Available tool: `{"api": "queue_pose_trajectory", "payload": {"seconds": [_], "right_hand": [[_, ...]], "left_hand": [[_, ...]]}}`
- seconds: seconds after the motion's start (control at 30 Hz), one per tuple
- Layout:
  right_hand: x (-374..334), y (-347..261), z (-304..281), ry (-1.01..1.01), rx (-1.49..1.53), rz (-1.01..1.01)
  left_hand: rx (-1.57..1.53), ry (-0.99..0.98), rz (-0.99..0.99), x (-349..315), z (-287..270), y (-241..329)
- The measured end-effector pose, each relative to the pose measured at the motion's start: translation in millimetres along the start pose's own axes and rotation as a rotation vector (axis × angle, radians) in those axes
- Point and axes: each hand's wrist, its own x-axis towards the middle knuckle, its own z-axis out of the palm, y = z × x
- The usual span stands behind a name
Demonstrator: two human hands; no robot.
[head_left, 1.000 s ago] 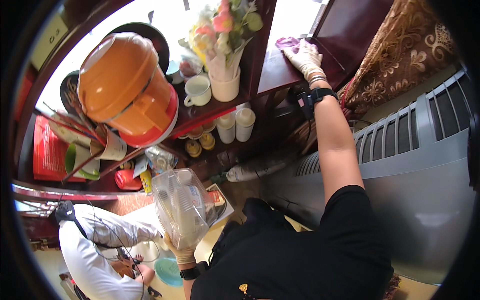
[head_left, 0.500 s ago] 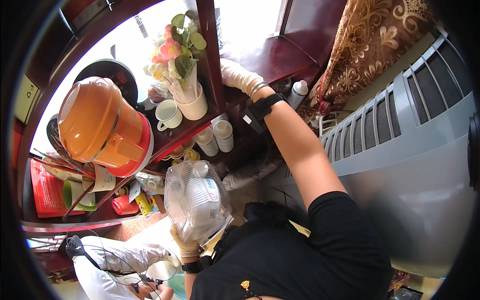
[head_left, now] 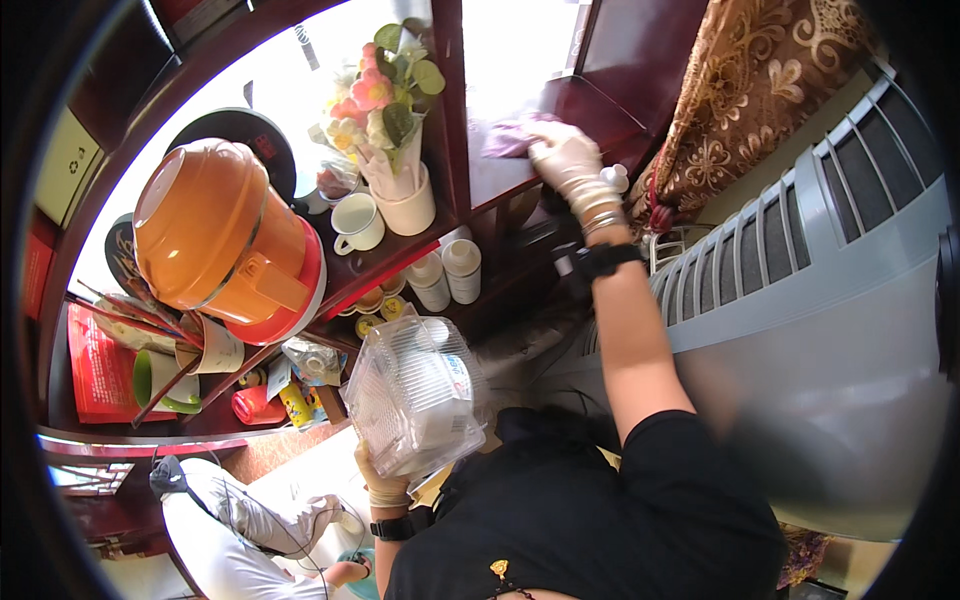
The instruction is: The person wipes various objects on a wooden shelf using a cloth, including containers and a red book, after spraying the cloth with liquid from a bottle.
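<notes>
My right hand [head_left: 567, 163], in a pale glove, reaches out over the dark red shelf [head_left: 505, 182] by the window. Its fingers are closed on a crumpled purple cloth [head_left: 508, 139] that lies against the shelf top. Low in the middle, my gloved left hand [head_left: 375, 475] grips a clear plastic container [head_left: 400, 385] from underneath. White items show through the container's ribbed walls, one with a blue-and-white label. Most of the left hand's fingers are hidden behind the plastic.
Left of the post, the shelf holds a white vase of flowers [head_left: 405, 205], an enamel mug [head_left: 358, 223] and an orange appliance [head_left: 225, 240]. White bottles [head_left: 462, 270] stand on a lower level. A grey slatted unit [head_left: 760, 330] and brown curtain [head_left: 735, 130] border the right. Another person's legs [head_left: 235, 520] are lower left.
My right hand has moved right along the shelf, away from the post, and the purple cloth has come into sight. The container stays in my left hand. The whole view has shifted slightly.
</notes>
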Motion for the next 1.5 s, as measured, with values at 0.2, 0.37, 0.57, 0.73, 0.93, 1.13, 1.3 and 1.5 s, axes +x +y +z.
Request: {"api": "queue_pose_trajectory", "payload": {"seconds": [0.2, 0.37, 0.57, 0.73, 0.93, 1.13, 1.3, 1.5], "right_hand": [[62, 85, -11, -0.172, -0.174, 0.499], [95, 102, 10, -0.309, -0.269, 0.345], [131, 108, 50, -0.42, -0.121, -0.16], [105, 42, 76, -0.198, -0.112, -0.293], [53, -80, 73, -0.483, 0.644, -0.183], [18, -86, 18, -0.45, 0.37, -0.335], [-30, -77, -6, -0.271, 0.293, -0.319], [-72, -80, -22, -0.022, 0.384, -0.377]], "left_hand": [[0.027, 0.056, 0.03, -11, -10, -1], [-0.083, 0.146, 0.005, -18, 6, 4], [0.452, 0.219, 0.217, -16, 17, 5], [0.016, 0.083, -0.032, -12, 14, 12], [-0.045, -0.002, -0.078, -13, 1, 11], [-0.065, 0.077, -0.04, -21, 6, 16], [-0.21, -0.084, -0.122, -15, 7, 15], [0.514, -0.071, 0.346, -4, -63, -30]]}}
